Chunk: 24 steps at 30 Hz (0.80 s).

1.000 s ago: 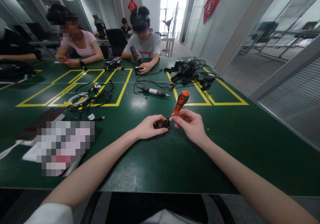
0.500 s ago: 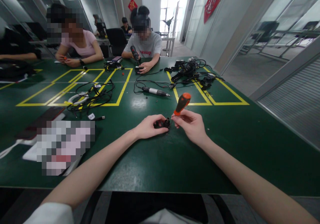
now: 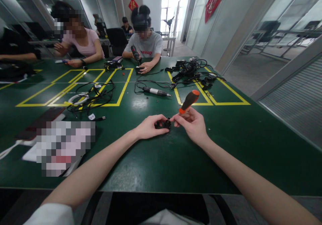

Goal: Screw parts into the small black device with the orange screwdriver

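My left hand (image 3: 152, 127) rests on the green table (image 3: 141, 158), its thumb and fingers closed around a small black part (image 3: 167, 124) with a round, tube-like top. What the part is, I cannot make out. Just to its right, my right hand (image 3: 192, 124) holds a screwdriver (image 3: 190, 101) with an orange and dark handle. The handle tilts up to the right, and the shaft is mostly hidden by my fingers. My right fingertips are close to the black part's top; whether they touch it I cannot tell.
A silver and black pen-like electric tool (image 3: 156, 92) lies ahead with its cord. Tangled cables lie at left (image 3: 93, 96) and back right (image 3: 191, 69). A phone (image 3: 42, 122) is at left. Across the table, a co-worker (image 3: 144, 44) holds a power driver (image 3: 135, 53); another person (image 3: 80, 44) sits left.
The screwdriver has tipped further right in my right hand, and those fingertips have come nearer the black part. My left hand stays put. The person at left has raised one hand.
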Motion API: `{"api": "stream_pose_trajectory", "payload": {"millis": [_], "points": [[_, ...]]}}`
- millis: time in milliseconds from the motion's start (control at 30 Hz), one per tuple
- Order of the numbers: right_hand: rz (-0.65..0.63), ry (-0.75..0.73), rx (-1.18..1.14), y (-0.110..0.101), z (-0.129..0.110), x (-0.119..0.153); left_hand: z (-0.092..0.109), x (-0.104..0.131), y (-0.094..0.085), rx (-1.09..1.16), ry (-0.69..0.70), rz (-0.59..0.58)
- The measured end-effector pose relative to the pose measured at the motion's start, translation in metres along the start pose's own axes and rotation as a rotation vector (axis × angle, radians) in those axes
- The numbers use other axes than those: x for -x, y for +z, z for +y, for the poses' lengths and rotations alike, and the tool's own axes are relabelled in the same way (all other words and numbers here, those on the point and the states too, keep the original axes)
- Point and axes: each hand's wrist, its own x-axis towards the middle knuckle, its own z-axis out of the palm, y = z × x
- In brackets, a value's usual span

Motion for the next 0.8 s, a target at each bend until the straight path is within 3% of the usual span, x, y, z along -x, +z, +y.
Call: {"api": "stream_pose_trajectory", "payload": {"millis": [133,433,800], "points": [[0.018,-0.015,0.031,-0.0008,-0.0002,-0.0014,0.0009,-0.0004,-0.0005,0.024,-0.016,-0.001],[-0.073,-0.060,-0.007,0.0005,0.0011,0.0002,0.0012,-0.0014,-0.0017,0.094,-0.072,-0.015],[-0.055,-0.041,0.040,0.0004,-0.0007,-0.0004,-0.0005,-0.0018,-0.0019,0.098,-0.077,-0.007]]}}
